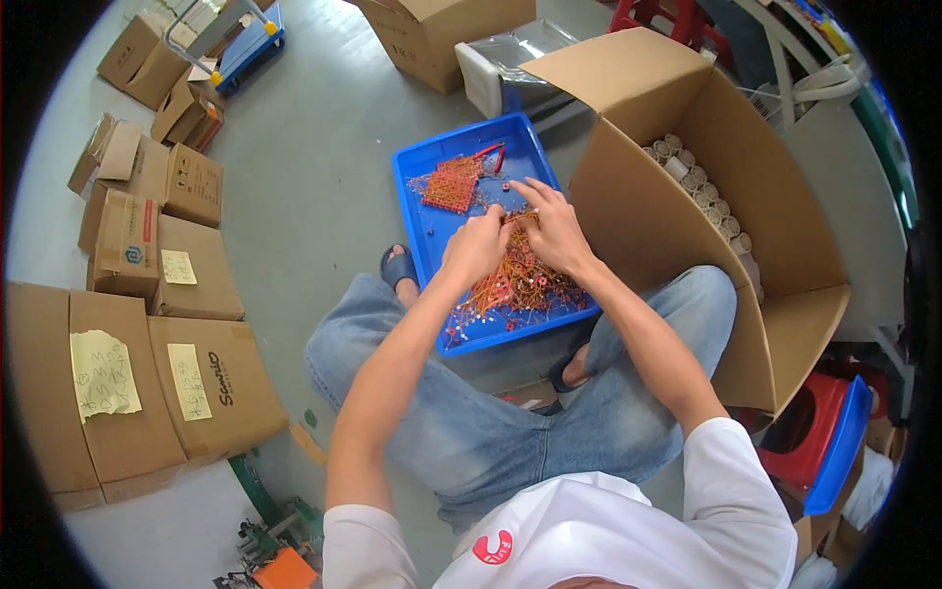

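Between my knees on the floor sits a blue plastic tray (412,206). In its nearer half lies a tangled heap of small red-orange parts with thin wire leads (525,280). My left hand (478,243) is closed in a pinch above the heap's far edge. Close beside it my right hand (554,231) pinches with thumb and bent fingers, while its forefinger reaches out over the tray. What the fingertips hold is too small to name. Beyond the hands lies a flat block of orange-red parts in rows (451,187), with a red-handled tool (498,157) near it.
On my right a large open carton (657,196) holds rows of white cylinders (702,182). Stacked cartons (221,388) line the left side. At the far left is a blue trolley (250,49). A red stool (805,427) and another blue tray (839,447) stand at right.
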